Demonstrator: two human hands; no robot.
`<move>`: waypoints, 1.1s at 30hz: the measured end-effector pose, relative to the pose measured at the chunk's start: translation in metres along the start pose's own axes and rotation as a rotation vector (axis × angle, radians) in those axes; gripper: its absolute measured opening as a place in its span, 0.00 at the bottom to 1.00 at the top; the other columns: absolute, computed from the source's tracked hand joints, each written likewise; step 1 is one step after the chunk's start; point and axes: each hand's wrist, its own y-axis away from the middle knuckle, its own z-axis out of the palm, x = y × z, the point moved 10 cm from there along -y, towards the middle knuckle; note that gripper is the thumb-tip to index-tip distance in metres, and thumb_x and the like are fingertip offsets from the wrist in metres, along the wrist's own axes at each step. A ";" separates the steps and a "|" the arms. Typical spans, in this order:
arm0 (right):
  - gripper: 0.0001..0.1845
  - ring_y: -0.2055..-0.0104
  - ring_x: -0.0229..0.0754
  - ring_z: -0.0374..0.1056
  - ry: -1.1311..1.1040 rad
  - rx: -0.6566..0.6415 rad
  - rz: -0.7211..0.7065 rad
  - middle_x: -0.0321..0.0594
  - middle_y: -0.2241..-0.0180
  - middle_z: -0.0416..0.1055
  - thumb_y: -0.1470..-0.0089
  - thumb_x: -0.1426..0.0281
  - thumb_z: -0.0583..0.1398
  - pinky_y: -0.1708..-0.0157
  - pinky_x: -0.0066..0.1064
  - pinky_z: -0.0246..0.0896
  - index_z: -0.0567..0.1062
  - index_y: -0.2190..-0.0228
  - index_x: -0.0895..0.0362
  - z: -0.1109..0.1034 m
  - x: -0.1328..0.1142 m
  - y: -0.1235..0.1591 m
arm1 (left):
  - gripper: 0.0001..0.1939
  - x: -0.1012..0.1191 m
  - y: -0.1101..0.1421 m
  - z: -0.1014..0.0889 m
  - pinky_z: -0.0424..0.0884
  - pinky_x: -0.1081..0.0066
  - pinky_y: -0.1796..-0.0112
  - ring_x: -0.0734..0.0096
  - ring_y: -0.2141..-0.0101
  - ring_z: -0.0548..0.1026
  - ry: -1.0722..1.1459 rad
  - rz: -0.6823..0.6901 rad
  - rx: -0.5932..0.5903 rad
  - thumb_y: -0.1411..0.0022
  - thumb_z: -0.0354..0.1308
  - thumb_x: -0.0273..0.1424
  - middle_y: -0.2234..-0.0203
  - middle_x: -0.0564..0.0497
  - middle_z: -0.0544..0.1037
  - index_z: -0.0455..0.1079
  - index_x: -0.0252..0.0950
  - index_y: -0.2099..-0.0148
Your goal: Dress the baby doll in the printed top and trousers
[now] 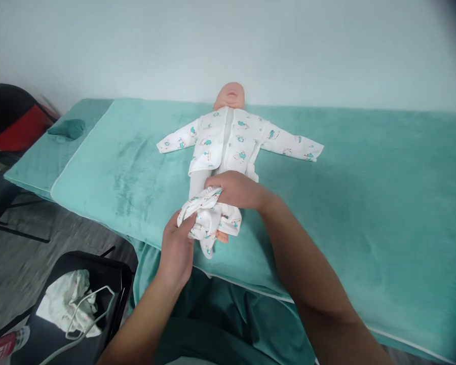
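A baby doll [232, 95] lies on its back on the green padded bed, head toward the wall. It wears a white printed jacket [247, 137], open down the front over a plain white layer, with both sleeves spread out. Around the doll's lower legs are bunched white printed pants [231, 223]; a doll's foot [222, 236] shows below one leg of them. My left hand [178, 248] pinches the bunched cloth on its left side. Over the doll's legs, my right hand [235, 190] is closed on the upper edge of the same cloth, its fingertips partly hidden.
The green bed [365, 213] runs along a white wall [327, 50]. At lower left, a black chair [68, 261] holds crumpled white cloth [66, 299], a white wire hanger [95, 319] and a red-labelled bottle [7, 344]. Another chair [15, 121] stands by the bed's left end.
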 end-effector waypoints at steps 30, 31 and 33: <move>0.08 0.64 0.43 0.70 0.253 -0.042 0.058 0.39 0.64 0.80 0.49 0.64 0.63 0.68 0.32 0.48 0.81 0.68 0.52 0.020 -0.003 -0.006 | 0.18 -0.034 0.007 -0.075 0.68 0.72 0.62 0.68 0.64 0.76 -0.324 -0.041 0.210 0.41 0.67 0.43 0.64 0.53 0.81 0.77 0.39 0.53; 0.08 0.64 0.43 0.70 0.255 -0.042 0.062 0.39 0.64 0.80 0.49 0.64 0.63 0.69 0.32 0.48 0.81 0.68 0.52 0.020 -0.002 -0.006 | 0.17 -0.034 0.007 -0.074 0.67 0.73 0.62 0.69 0.65 0.75 -0.339 -0.040 0.200 0.40 0.67 0.44 0.65 0.54 0.81 0.77 0.39 0.53; 0.08 0.64 0.43 0.69 0.268 -0.043 0.068 0.38 0.65 0.81 0.49 0.63 0.64 0.69 0.32 0.47 0.81 0.68 0.52 0.020 -0.001 -0.006 | 0.16 -0.033 0.008 -0.072 0.66 0.73 0.63 0.70 0.66 0.73 -0.347 -0.057 0.176 0.39 0.66 0.44 0.66 0.54 0.80 0.76 0.39 0.55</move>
